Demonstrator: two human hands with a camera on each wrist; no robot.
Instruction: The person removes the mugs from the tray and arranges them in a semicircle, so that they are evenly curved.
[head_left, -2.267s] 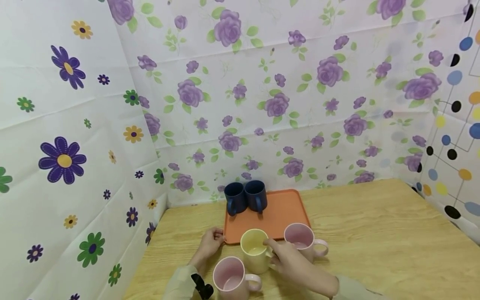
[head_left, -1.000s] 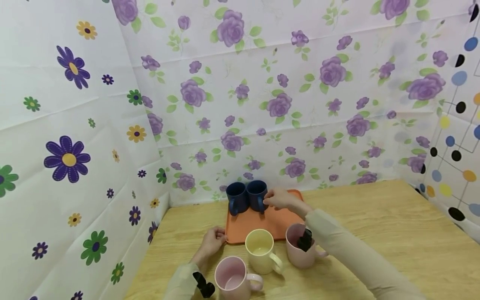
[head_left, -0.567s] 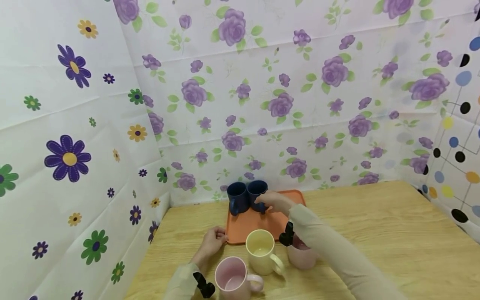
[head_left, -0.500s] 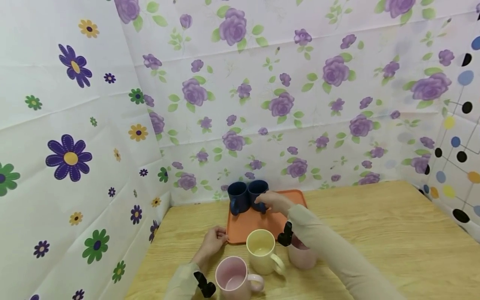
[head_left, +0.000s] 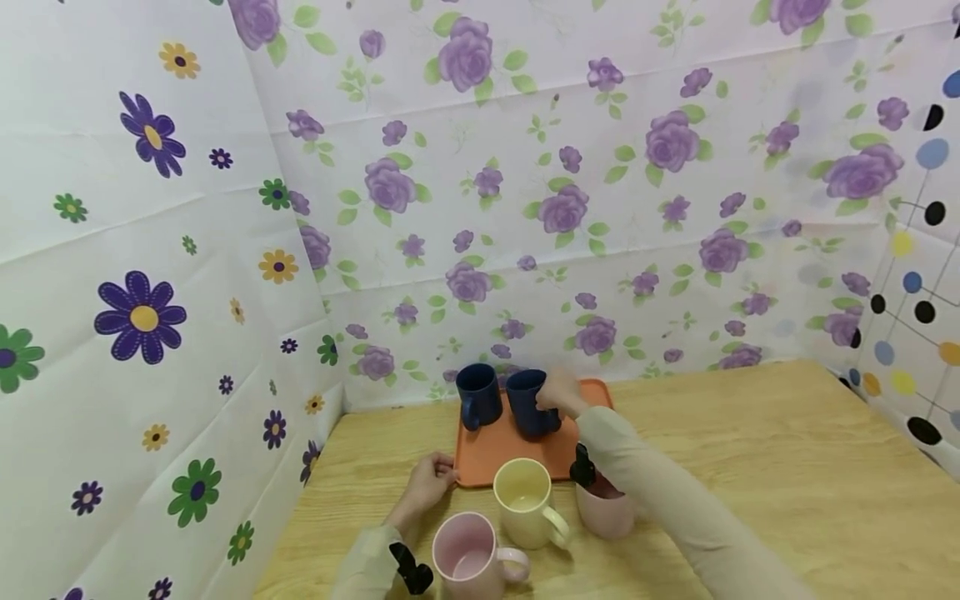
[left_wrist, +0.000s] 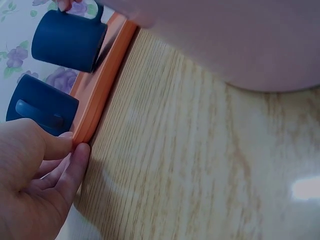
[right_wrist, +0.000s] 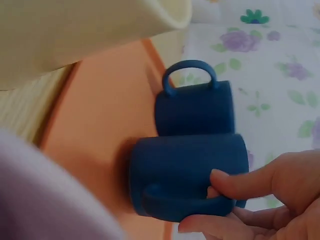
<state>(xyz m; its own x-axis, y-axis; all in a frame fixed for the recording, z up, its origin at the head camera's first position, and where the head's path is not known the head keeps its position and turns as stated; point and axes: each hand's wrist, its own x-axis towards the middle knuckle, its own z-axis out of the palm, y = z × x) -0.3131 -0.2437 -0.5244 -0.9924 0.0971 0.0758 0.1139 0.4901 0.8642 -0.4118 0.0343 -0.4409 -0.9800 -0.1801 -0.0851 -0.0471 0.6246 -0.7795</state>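
My right hand grips the handle of a dark blue mug, which is tilted over the orange tray. In the right wrist view, my thumb and fingers pinch that mug's handle. A second dark blue mug stands upright at the tray's back left, handle toward me. At the front left corner of the tray, my left hand pinches the rim between thumb and fingers.
In front of the tray stand a yellow mug, a pink mug to its left and another pink mug to its right, partly covered by my right sleeve. Behind the wooden table hangs a flowered cloth.
My right hand has gone from the yellow mug's handle to the right blue mug, which has tilted and moved slightly right, away from its neighbour. The left hand stays at the tray corner.
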